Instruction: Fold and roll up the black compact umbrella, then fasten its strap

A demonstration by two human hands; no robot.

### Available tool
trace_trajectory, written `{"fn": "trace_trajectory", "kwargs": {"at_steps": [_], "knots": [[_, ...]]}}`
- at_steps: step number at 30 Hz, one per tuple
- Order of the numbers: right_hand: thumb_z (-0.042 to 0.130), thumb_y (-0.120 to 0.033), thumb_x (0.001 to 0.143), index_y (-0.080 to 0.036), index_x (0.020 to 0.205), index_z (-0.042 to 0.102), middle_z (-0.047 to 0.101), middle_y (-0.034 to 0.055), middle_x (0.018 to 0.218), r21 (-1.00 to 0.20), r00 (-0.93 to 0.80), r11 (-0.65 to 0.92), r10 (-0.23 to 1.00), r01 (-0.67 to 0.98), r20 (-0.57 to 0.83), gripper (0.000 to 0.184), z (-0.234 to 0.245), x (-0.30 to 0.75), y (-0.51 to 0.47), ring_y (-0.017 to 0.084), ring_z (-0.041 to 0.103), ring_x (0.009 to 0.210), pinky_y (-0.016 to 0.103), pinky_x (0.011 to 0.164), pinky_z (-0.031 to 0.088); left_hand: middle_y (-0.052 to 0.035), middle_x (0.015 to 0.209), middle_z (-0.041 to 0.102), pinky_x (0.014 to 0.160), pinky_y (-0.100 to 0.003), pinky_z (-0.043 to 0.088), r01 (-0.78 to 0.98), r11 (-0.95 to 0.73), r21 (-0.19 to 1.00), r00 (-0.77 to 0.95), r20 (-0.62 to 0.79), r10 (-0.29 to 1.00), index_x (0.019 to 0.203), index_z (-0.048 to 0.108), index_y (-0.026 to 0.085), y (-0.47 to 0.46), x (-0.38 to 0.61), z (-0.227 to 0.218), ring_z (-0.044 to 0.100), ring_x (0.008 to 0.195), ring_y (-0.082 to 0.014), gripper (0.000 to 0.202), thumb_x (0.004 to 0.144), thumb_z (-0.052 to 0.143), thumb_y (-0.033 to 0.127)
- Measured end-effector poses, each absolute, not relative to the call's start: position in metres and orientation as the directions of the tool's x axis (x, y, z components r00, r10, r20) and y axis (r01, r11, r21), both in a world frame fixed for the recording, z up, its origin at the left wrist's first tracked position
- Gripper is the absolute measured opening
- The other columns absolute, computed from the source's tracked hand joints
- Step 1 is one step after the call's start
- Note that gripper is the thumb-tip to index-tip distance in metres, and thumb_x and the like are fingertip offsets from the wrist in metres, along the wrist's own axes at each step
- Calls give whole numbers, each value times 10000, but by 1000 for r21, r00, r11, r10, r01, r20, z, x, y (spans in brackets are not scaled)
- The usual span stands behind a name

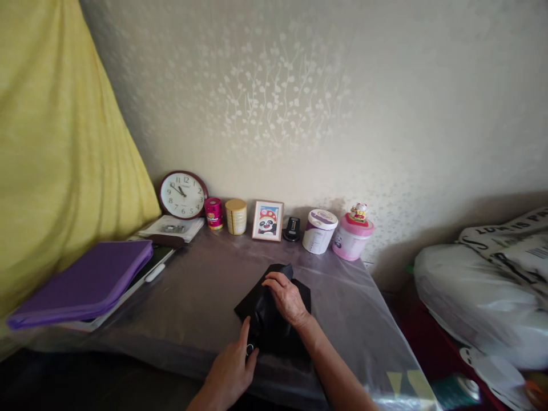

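Note:
A black folding umbrella [274, 331] lies loosely bunched near the front edge of the table, its fabric panels spread. My left hand [233, 365] grips its short dark handle [252, 342], the index finger stretched along it and the thumb on the near side; a small silvery ring shows at the handle's end. Over the black fabric, my right hand [287, 298] has its fingers bent and closed on a fold. Its fingertips are partly hidden by the cloth.
Along the wall stand a clock [183, 194], a pink can [213, 213], a yellow-lidded canister [236, 217], a framed panda picture [268, 220], a small black device [292, 229] and two tubs [319, 234]. A purple folder [85, 279] lies left; plastic bags [475, 297] sit right.

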State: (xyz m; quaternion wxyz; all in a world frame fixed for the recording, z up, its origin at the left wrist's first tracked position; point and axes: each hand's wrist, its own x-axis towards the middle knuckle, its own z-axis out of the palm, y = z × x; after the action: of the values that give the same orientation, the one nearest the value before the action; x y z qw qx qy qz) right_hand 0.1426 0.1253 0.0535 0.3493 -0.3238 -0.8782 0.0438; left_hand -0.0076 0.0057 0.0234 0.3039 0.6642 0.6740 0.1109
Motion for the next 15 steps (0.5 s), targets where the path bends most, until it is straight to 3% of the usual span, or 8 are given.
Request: {"fn": "trace_trajectory", "kwargs": {"at_steps": [10, 15], "knots": [[448, -182, 854, -243, 917, 594, 561, 41, 1015, -96, -643, 743, 629, 662, 436, 170, 30, 111, 138, 166, 517, 890, 292, 775, 453, -118, 932, 650, 710, -235, 391, 884, 48, 466, 75, -242, 967, 1375, 111, 96, 7, -4, 12, 611, 837, -178, 587, 860, 284, 320], [469, -238, 853, -247, 933, 577, 562, 27, 1023, -84, -660, 735, 649, 673, 379, 134, 30, 108, 140, 167, 526, 904, 272, 741, 457, -129, 906, 657, 680, -271, 404, 896, 75, 438, 46, -259, 965, 1373, 126, 83, 6, -4, 11, 618, 811, -210, 582, 866, 253, 340]]}}
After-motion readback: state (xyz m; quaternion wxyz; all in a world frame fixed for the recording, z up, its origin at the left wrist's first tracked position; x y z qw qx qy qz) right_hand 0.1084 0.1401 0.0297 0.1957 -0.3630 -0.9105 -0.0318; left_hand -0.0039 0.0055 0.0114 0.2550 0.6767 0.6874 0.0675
